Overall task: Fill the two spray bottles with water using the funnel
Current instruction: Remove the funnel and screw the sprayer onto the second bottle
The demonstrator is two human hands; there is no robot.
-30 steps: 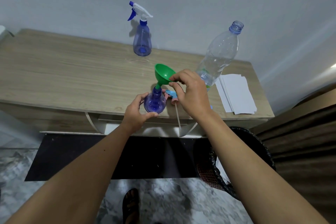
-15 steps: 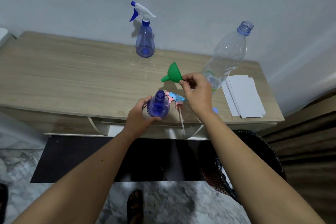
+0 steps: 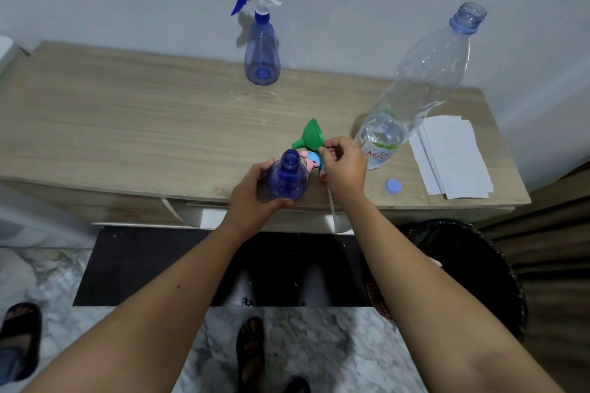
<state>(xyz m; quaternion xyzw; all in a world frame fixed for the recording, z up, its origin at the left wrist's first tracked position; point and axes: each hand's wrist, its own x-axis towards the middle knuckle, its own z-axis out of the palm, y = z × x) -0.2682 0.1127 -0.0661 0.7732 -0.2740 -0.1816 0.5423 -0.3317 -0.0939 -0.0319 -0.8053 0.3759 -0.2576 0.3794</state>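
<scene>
A pale wall stands behind a light wood tabletop, with a marble-patterned floor and a dark mat below it. Near the front edge, the left hand wraps its fingers around an open blue spray bottle that stands upright with no head on its neck. Just right of it, the right hand pinches the rim of a green funnel between thumb and fingers; the funnel is tilted on its side, spout pointing left and down toward the bottle's mouth but not in it. Between the two hands, partly hidden, lies a pink and blue spray head, its white tube running out over the table's front edge. At the back, close to the wall, a second spray bottle stands upright with its white and blue head screwed on. To the right stands a large clear water bottle, uncapped, with water only in its lower part. Its blue cap lies on the tabletop near the front, and a stack of white paper lies beside it further right. A dark basket stands on the floor below the right end.
</scene>
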